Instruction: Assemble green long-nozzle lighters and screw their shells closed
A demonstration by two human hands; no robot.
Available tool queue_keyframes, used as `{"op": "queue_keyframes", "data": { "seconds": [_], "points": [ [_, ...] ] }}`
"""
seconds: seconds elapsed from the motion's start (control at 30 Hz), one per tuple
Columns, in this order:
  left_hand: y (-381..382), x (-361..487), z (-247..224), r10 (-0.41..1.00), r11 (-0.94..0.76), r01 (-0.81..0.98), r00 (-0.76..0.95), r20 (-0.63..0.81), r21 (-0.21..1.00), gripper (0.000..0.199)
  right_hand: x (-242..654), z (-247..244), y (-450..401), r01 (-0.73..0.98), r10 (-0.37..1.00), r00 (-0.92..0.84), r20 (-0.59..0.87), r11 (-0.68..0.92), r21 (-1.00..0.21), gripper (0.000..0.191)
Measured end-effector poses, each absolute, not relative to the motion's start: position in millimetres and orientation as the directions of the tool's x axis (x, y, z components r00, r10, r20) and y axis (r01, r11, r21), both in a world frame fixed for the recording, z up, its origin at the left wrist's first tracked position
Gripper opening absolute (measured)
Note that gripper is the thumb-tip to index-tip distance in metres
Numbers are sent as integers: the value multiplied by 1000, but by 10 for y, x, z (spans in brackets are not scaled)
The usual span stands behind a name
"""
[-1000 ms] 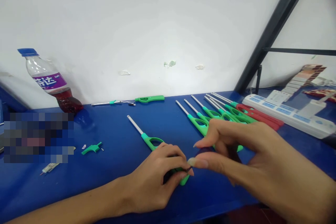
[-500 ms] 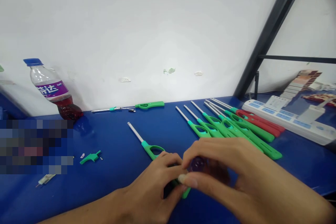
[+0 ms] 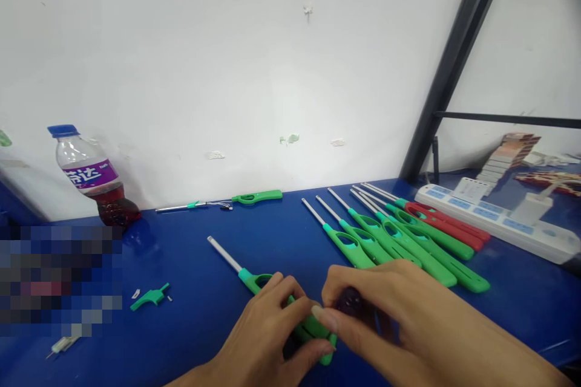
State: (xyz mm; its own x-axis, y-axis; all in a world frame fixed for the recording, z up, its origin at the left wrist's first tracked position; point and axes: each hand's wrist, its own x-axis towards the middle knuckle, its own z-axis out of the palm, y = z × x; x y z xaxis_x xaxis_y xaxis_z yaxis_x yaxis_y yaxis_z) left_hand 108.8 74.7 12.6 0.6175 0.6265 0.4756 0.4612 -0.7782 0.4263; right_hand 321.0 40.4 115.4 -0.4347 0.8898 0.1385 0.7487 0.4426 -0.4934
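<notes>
A green gas lighter (image 3: 254, 281) with a long metal tube lies on the blue table, its tube pointing up and to the left. My left hand (image 3: 272, 332) is closed around its handle, thumb and fingers pressing on the sides near the lower end. Just to the right, my right hand (image 3: 385, 314) is curled with a dark purple, round-ended handle (image 3: 349, 301) in its grasp; most of this tool is hidden by the fingers. The right thumb tip is close beside the lighter's handle; whether it touches cannot be made out.
Several green lighters (image 3: 358, 233) and red ones (image 3: 447, 224) lie in a row at right, before a white power strip (image 3: 494, 217). A disassembled lighter (image 3: 256, 196) lies along the wall. Small parts, including a green trigger (image 3: 152, 297), and a soda bottle (image 3: 93, 175) are at left.
The camera view has tilted, so the scene sits lower in the picture. My right fingers have drawn slightly away from the left ones, uncovering more of the lighter's handle.
</notes>
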Motion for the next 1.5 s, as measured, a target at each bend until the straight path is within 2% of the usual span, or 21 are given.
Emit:
{"op": "queue_keyframes", "data": {
  "seconds": [0.17,0.3,0.4,0.67,0.8,0.93,1.3,1.43,1.5],
  "points": [
    [766,1072,57,575,-815,496,625,528,300,12,3213,1130,418,776,897,-429,110,428,-462,23],
    [811,1067,13,513,-858,415,655,556,303,23,3261,1081,431,787,901,-413,136,428,-444,19],
    [852,1070,-71,451,-892,332,702,551,307,34,3299,1063,456,800,907,-394,149,419,-431,24],
    [901,1048,-226,449,-894,382,781,434,236,56,3368,1029,541,838,921,-344,180,388,-383,34],
    [942,1027,-249,420,-907,379,834,358,183,68,3406,947,619,892,939,-234,253,311,-327,37],
    [984,1010,-271,460,-886,421,847,267,192,78,3453,897,690,934,941,-144,307,232,-273,39],
    [928,1023,-24,507,-857,481,850,142,184,65,3503,915,715,897,933,-32,358,186,-402,48],
    [911,1032,-121,497,-866,457,833,244,204,61,3528,1007,693,864,925,-2,379,192,-465,44],
    [872,1045,-115,483,-874,433,819,310,220,51,3526,1046,674,850,922,-19,386,218,-480,40]
  ]
}}
